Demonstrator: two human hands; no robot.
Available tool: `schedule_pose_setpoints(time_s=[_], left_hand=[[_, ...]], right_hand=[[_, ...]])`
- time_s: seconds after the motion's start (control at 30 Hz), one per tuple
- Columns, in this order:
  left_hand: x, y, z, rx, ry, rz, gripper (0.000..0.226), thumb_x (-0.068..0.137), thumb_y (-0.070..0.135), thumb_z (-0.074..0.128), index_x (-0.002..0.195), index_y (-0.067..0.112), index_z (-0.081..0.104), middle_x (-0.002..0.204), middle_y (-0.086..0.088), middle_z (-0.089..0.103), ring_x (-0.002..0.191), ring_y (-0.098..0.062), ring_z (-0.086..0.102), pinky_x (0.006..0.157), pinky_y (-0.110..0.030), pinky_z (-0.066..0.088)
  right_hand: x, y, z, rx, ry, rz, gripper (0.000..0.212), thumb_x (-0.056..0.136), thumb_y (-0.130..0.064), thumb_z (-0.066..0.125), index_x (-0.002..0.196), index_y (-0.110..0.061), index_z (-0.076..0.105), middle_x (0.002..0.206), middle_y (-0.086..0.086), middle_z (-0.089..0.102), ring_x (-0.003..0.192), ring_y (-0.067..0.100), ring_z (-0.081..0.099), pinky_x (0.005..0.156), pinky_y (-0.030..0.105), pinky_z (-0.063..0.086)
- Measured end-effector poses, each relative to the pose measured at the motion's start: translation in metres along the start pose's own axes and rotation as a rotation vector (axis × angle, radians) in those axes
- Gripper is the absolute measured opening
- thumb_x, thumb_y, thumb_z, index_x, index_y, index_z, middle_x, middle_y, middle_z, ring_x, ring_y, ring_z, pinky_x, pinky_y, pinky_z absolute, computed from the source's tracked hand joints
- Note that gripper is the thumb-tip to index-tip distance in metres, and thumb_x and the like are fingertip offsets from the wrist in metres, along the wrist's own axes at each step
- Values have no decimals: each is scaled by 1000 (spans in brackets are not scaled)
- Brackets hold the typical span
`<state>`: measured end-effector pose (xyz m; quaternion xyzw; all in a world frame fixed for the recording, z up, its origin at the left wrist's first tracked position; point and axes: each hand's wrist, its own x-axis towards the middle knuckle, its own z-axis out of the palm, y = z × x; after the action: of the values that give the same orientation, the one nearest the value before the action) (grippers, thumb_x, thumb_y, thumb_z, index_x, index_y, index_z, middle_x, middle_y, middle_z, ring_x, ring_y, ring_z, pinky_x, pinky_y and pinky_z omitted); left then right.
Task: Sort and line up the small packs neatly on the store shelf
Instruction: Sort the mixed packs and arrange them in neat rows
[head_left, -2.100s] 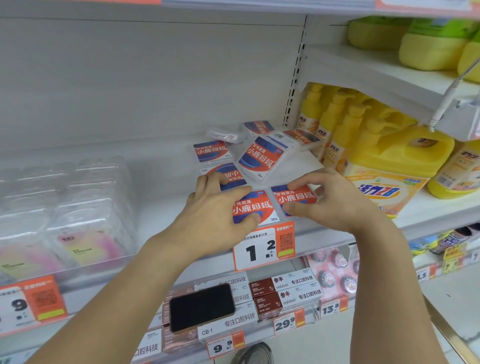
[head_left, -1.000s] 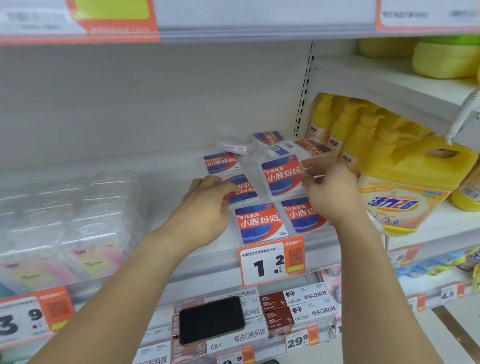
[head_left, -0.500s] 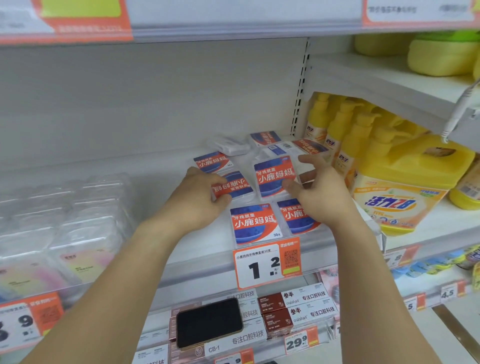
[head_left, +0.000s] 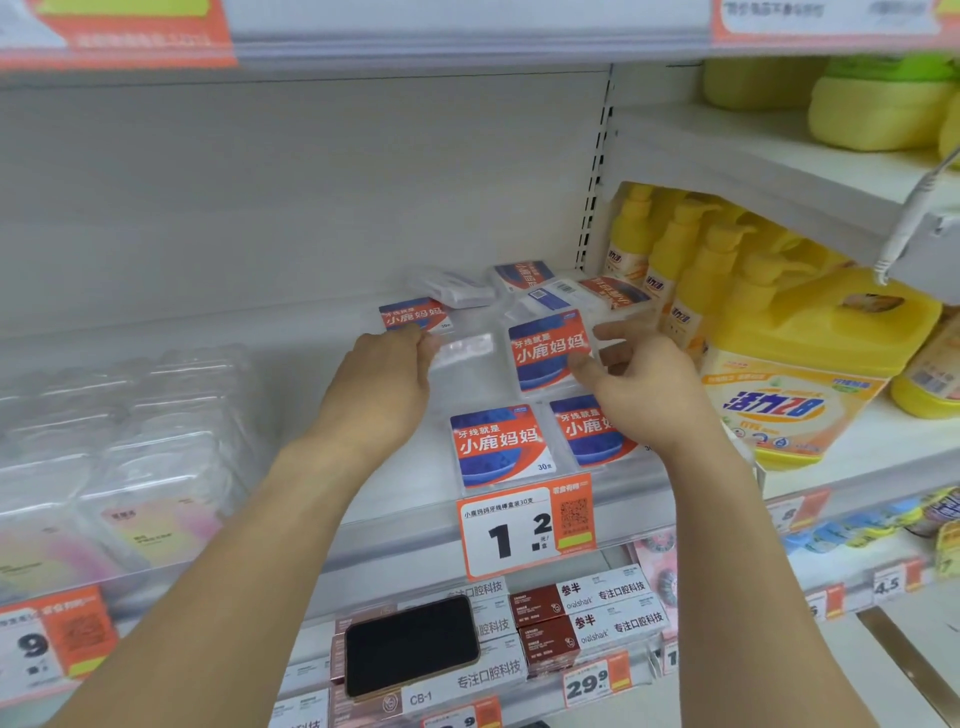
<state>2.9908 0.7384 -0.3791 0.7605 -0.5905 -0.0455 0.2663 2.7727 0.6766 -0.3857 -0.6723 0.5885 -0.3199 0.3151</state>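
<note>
Small flat packs with red and blue labels lie on the white shelf (head_left: 410, 493). Two of them, one pack (head_left: 498, 447) and its neighbour (head_left: 587, 431), sit side by side at the front edge. Behind them, my right hand (head_left: 639, 389) pinches a labelled pack (head_left: 548, 348) by its right side. To its left, my left hand (head_left: 384, 384) grips a blurred pack (head_left: 462, 348) showing its clear side. Another labelled pack (head_left: 413, 314) lies just behind my left fingers. Several more packs (head_left: 550, 291) lie jumbled at the back.
Yellow pump bottles (head_left: 675, 260) and a big yellow detergent jug (head_left: 810, 374) stand close on the right. Clear plastic boxes (head_left: 130, 441) fill the shelf's left. An orange price tag (head_left: 524, 525) hangs on the front edge. A dark phone (head_left: 410, 644) rests on boxes below.
Both hands left the two front packs and reached back to the second row. The left hand's pack, label up before, now shows its clear side; the right hand's pack stays label up.
</note>
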Motion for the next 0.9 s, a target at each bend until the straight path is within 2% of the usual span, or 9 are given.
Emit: schedule_pose_setpoints(time_s=[0.17, 0.23, 0.3, 0.37, 0.43, 0.57, 0.63, 0.77, 0.9], left_hand=[[-1, 11, -9, -23, 183, -23, 40, 103, 35, 33, 107, 9, 63, 100, -18, 67, 91, -37, 52, 66, -29, 25], [-4, 14, -7, -118, 122, 13, 33, 102, 34, 40, 108, 14, 65, 103, -11, 69, 84, -25, 52, 67, -24, 28], [-9, 12, 0, -197, -23, 48, 23, 99, 28, 47, 111, 20, 65, 116, 0, 65, 92, -11, 52, 72, -19, 37], [-11, 8, 6, -258, -96, 54, 20, 96, 20, 54, 113, 24, 64, 126, 6, 58, 103, -6, 51, 78, -14, 42], [-9, 6, 9, -370, -84, 23, 28, 92, 13, 60, 117, 26, 61, 132, 7, 55, 114, -9, 54, 87, -18, 47], [-2, 12, 6, -702, -79, -118, 50, 84, 11, 72, 127, 28, 54, 133, 6, 56, 123, -11, 53, 82, -21, 51], [1, 18, 5, -700, -80, -123, 53, 81, 13, 75, 128, 26, 54, 131, 6, 58, 121, -11, 54, 82, -23, 52], [1, 30, 7, -652, -94, -111, 54, 78, 22, 78, 126, 32, 55, 127, 12, 55, 110, -9, 54, 68, -20, 52], [6, 40, 4, -823, 51, -105, 56, 75, 7, 78, 122, 24, 53, 124, 7, 54, 108, -11, 58, 76, -24, 57]], right_hand=[[-1, -2, 0, -44, -26, -46, 55, 93, -41, 62, 143, -30, 41, 135, 1, 61, 101, 17, 62, 54, 17, 44], [-2, -2, 2, -27, -53, -53, 57, 92, -37, 65, 143, -30, 40, 132, 0, 63, 98, 17, 65, 55, 18, 46], [-2, -2, 1, 28, -9, -56, 56, 91, -32, 67, 142, -28, 42, 126, -1, 64, 87, 10, 60, 53, 16, 44], [-3, -3, 1, 122, 60, -55, 51, 91, -27, 68, 137, -27, 46, 114, -6, 61, 80, 5, 58, 52, 14, 42], [-3, -6, 2, 175, 111, -73, 46, 91, -24, 68, 132, -27, 49, 105, -10, 58, 79, 4, 60, 53, 14, 43], [-3, -9, 3, 191, 128, -82, 45, 89, -24, 70, 130, -27, 50, 105, -10, 58, 91, 12, 62, 57, 18, 47], [-4, -8, 4, 198, 113, -63, 45, 90, -25, 69, 131, -27, 50, 106, -10, 57, 91, 12, 61, 57, 18, 47], [-4, -9, 4, 200, 108, -80, 43, 91, -24, 68, 130, -28, 50, 105, -12, 56, 89, 9, 60, 54, 15, 44], [-6, -9, 5, 185, 148, -101, 47, 89, -24, 70, 131, -25, 49, 106, -12, 56, 94, 11, 61, 61, 17, 48]])
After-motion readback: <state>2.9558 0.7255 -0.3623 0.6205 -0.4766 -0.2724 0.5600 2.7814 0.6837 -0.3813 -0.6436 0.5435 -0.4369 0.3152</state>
